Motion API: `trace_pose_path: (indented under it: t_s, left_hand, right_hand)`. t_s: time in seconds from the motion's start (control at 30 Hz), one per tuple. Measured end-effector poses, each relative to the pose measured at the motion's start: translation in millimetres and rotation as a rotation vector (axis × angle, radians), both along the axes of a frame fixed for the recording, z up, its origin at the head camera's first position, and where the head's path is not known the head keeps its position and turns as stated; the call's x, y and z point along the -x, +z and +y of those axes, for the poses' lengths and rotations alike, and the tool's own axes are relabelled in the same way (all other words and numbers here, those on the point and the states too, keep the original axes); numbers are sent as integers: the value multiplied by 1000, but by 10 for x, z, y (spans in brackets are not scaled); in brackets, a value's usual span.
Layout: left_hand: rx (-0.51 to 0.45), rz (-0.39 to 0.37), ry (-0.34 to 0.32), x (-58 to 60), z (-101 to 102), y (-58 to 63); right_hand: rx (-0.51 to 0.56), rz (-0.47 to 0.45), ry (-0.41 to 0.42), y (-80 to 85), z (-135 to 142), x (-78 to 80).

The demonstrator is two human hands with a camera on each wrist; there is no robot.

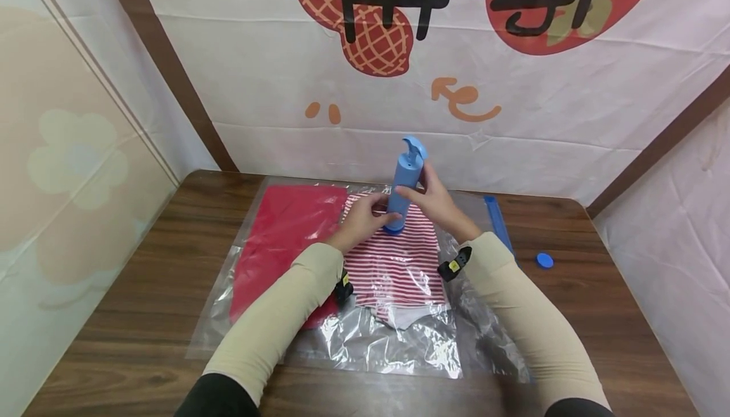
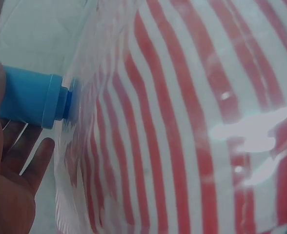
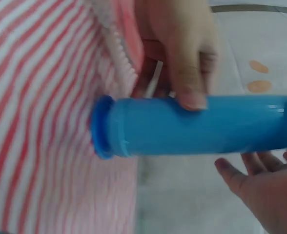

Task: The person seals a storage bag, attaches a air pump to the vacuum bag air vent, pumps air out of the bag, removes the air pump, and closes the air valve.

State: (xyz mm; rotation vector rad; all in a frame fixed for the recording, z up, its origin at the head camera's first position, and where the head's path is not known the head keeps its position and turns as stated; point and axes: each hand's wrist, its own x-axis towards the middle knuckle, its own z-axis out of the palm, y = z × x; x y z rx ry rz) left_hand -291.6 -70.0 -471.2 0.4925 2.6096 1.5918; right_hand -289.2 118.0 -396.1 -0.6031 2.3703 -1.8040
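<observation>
My left hand (image 1: 365,219) grips the pump (image 1: 407,175) low down and my right hand (image 1: 438,200) grips it higher, I think so it won't tip. Its foot (image 3: 102,126) sits on the bag (image 1: 399,353), right over the striped cloth (image 1: 396,265) inside.

"What does the pump (image 1: 403,179) look like?"
"A slim blue cylinder with a curved handle on top and a darker blue foot."
"How does it stand?"
"Nearly upright, foot down against the bag (image 1: 399,355), nearer the far edge of the surface (image 1: 604,334) and about midway between its left and right edges."
"And the bag?"
"Clear, shiny, creased towards the near edge. A red-and-white striped cloth (image 1: 393,271) lies inside, under the film."
</observation>
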Motion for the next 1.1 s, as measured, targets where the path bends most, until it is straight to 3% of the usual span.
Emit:
trace_pose_path:
  t_s: [0.23, 0.6, 0.87, 1.1]
  left_hand:
    - [-12, -38, 23, -9, -3, 5]
    - [-9, -58, -3, -30, 27, 37]
    - [-91, -24, 37, -81, 103, 102]
    - [-68, -5, 38, -88, 170, 136]
  right_hand:
    - [55, 122, 90, 164, 113, 41]
    - [43, 159, 101, 151, 141, 36]
    - [48, 183, 60, 131, 68, 38]
    - [40, 165, -18, 116, 25, 47]
